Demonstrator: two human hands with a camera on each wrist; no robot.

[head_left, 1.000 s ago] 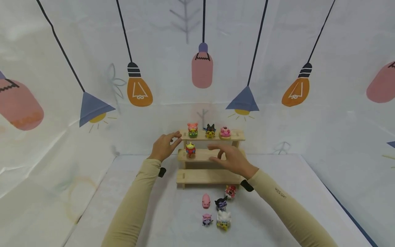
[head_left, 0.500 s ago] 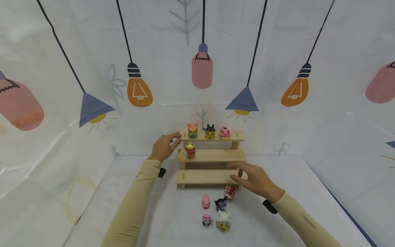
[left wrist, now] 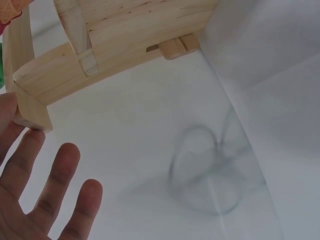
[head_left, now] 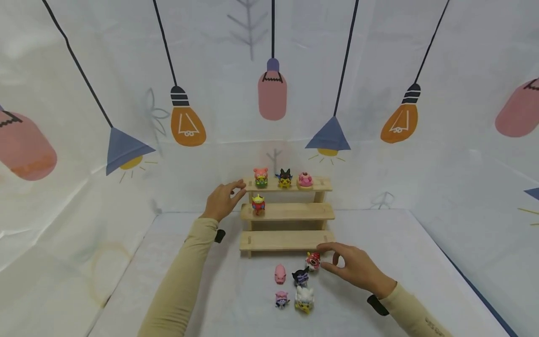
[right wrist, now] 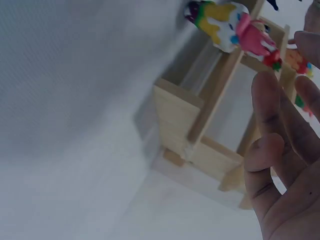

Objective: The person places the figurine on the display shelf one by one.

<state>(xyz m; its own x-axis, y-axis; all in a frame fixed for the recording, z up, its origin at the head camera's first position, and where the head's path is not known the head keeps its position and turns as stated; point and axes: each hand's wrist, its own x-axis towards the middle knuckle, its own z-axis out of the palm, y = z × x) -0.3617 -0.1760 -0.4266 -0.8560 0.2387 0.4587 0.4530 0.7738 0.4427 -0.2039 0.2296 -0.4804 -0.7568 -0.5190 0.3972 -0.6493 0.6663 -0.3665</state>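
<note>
Having dropped from the middle step of the wooden stepped shelf (head_left: 287,211), the right hand (head_left: 355,270) is now reaching, fingers loosely spread and holding nothing, for the red toy figure (head_left: 313,261) on the table, while the left hand (head_left: 221,200), open and empty, is still steadying the shelf's top step.

Head view looks down from afar; both wrist views sit close, sharing the wooden shelf (head_left: 287,211).

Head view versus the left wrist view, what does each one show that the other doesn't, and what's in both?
Only the head view shows the right hand beside the red toy on the table, four more toys in front of the shelf, three on its top step and one on the middle step. Only the left wrist view shows the faint ring-shaped print on the white cloth by the shelf's end. Both show the wooden shelf and the left hand, its straight fingers at the shelf's left end.
</note>
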